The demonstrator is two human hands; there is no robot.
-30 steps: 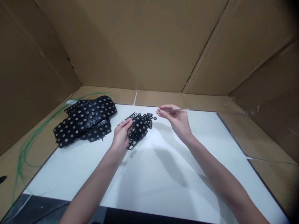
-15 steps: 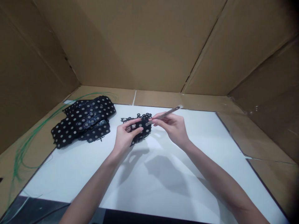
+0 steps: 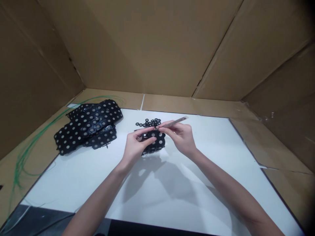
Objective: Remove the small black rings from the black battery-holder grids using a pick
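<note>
We count one dotted black piece (image 3: pixel 157 144) pinched in left hand (image 3: pixel 134 146), one slim tool (image 3: pixel 176 122) pinched in right hand (image 3: pixel 184 137).

The dotted black piece (image 3: pixel 159 144) looks matt, cloth or soft plastic. At its one o'clock, the slim tool (image 3: pixel 176 122) has a smooth, metal-like look. At nine o'clock, the dotted pile (image 3: pixel 73 134) is matt with glossy, film-like patches. The counter (image 3: pixel 216 141) looks smooth; at twelve o'clock, the wall (image 3: pixel 147 46) is matt cardboard.
</note>
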